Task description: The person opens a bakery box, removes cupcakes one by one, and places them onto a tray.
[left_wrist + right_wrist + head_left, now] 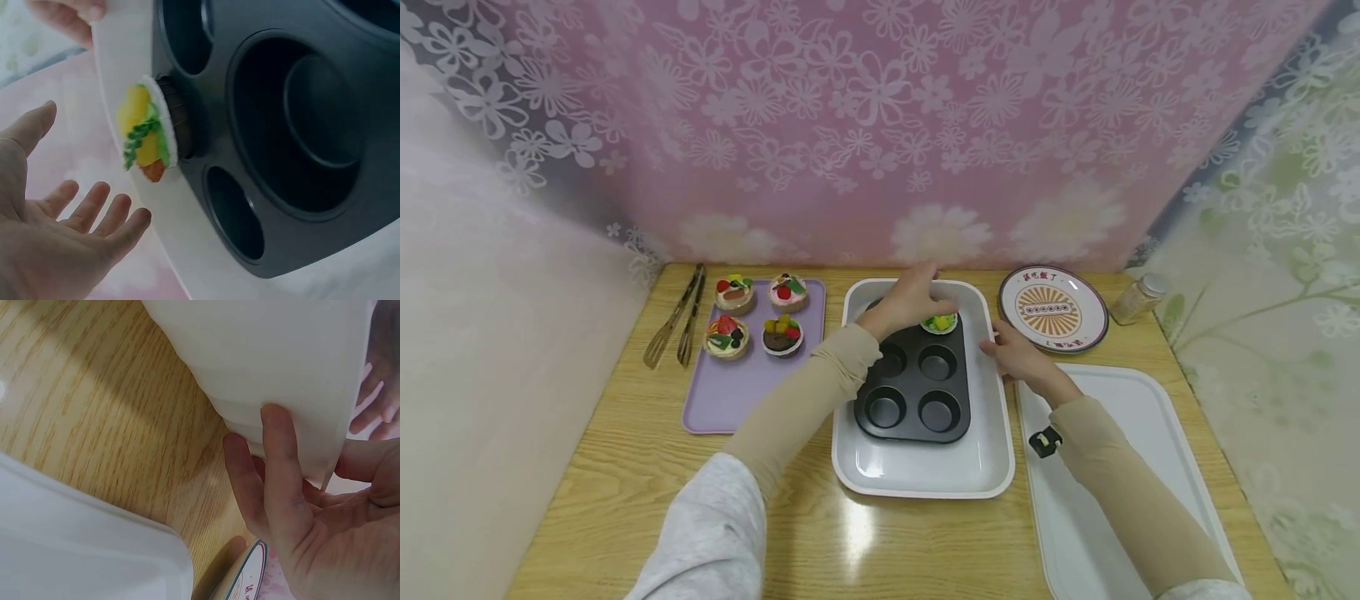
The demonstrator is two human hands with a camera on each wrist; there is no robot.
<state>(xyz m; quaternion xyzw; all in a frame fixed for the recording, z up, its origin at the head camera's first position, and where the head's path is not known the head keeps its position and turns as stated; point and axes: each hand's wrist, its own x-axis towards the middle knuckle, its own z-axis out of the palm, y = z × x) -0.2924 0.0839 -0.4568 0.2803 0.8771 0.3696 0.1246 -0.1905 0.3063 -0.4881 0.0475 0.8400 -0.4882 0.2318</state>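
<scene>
A dark six-hole style muffin tin [913, 425] lies inside a deep white baking dish [917, 479]. In its far right cup stands a toy cupcake [940, 323] with yellow and green topping, also visible in the left wrist view as a cupcake [144, 128]. My left hand [913, 302] hovers over the far end of the tin, fingers spread and holding nothing, just apart from the cupcake. With my right hand [1026, 360] I grip the dish's right rim, fingers against the outer wall and thumb over the edge. The left forearm hides part of the tin.
Several toy tarts and cupcakes [782, 335] sit on a purple tray [752, 400] to the left, beside metal tongs [673, 325]. At right are a patterned plate [1093, 312], a small capped jar [1138, 298] and a white tray [1120, 500].
</scene>
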